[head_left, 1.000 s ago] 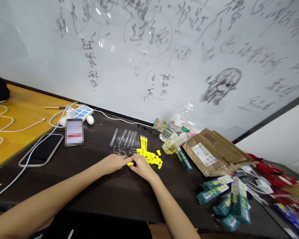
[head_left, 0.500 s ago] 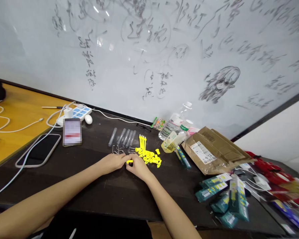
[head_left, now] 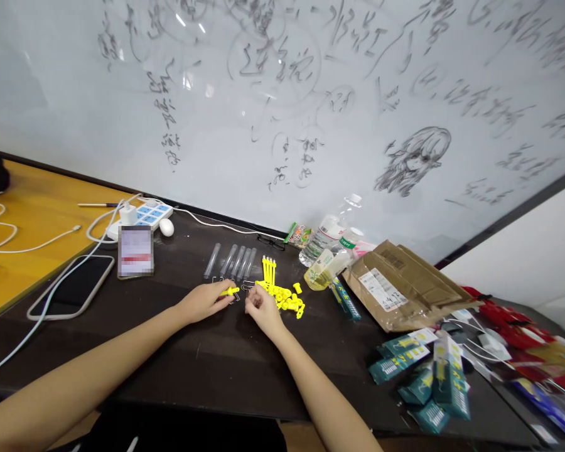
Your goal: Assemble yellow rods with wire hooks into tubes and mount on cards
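Note:
My left hand (head_left: 208, 302) grips a small yellow plastic part (head_left: 230, 291) that sticks out past the fingertips. To its right, my right hand (head_left: 265, 309) is closed in a pinch; whatever it holds, if anything, is too small to make out. Bent metal wire hooks (head_left: 247, 285) lie just beyond the hands, partly covered by them. A pile of loose yellow plastic pieces (head_left: 289, 300) lies beside my right hand. Behind it are several slim yellow sticks with metal tips (head_left: 269, 271) in a row. Clear plastic tubes (head_left: 238, 260) lie side by side farther back.
Left are a phone (head_left: 73, 287), a second screen (head_left: 135, 251), a power strip (head_left: 153, 215) and a white cable (head_left: 51, 298). Bottles (head_left: 327, 242), a cardboard parcel (head_left: 395, 285) and green boxes (head_left: 421, 376) occupy the right. A whiteboard (head_left: 207, 138) stands behind the dark table (head_left: 207, 376).
My hands have come apart. The left now holds the yellow part slightly left and farther forward, while the right has drawn away to the right, nearer the yellow pile.

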Demonstrator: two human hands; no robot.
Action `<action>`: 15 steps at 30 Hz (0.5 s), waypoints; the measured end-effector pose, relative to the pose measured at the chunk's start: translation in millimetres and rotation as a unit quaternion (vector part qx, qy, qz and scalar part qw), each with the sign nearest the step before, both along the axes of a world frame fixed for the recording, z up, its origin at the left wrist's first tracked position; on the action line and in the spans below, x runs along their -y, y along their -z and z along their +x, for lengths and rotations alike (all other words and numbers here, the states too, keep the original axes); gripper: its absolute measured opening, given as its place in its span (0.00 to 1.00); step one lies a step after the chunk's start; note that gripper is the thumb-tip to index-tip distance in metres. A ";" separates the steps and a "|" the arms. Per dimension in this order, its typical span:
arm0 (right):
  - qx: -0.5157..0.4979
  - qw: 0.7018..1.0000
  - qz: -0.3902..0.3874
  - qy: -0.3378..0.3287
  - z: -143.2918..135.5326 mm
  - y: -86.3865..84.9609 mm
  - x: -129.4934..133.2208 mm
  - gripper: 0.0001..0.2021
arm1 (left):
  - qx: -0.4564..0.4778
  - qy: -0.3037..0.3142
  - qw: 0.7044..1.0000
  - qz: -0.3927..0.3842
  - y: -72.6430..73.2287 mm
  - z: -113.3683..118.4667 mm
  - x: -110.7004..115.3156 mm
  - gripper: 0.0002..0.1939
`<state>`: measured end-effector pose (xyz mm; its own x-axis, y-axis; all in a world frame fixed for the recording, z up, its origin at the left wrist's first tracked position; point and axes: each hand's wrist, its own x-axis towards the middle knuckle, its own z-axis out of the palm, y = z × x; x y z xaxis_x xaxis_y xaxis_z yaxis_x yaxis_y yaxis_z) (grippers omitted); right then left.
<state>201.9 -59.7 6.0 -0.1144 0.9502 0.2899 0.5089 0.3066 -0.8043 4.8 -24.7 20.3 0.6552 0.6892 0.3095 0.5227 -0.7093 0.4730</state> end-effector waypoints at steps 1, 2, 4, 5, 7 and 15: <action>-0.055 0.998 -0.027 -0.019 -0.1 1.9 -0.7 0.05 | -0.015 0.018 1.000 -0.001 -0.4 -0.1 0.5 0.14; -0.096 0.993 -0.053 -0.040 -0.7 4.1 -1.3 0.05 | -0.029 0.035 0.999 0.001 -0.8 0.4 1.7 0.13; -0.132 0.986 -0.077 -0.073 -2.7 8.3 -1.6 0.05 | -0.048 0.058 0.997 0.011 -1.4 2.7 5.0 0.12; -0.132 0.985 -0.073 -0.080 -3.7 9.8 -1.6 0.05 | -0.052 0.063 0.996 0.016 -1.6 3.9 6.7 0.12; -0.116 0.989 -0.049 -0.076 -5.0 11.4 -1.1 0.05 | -0.057 0.063 0.996 0.027 -1.8 5.4 8.9 0.12; -0.140 0.986 -0.062 -0.063 -4.8 9.2 -0.1 0.05 | -0.087 0.052 0.994 0.048 0.9 3.9 6.2 0.13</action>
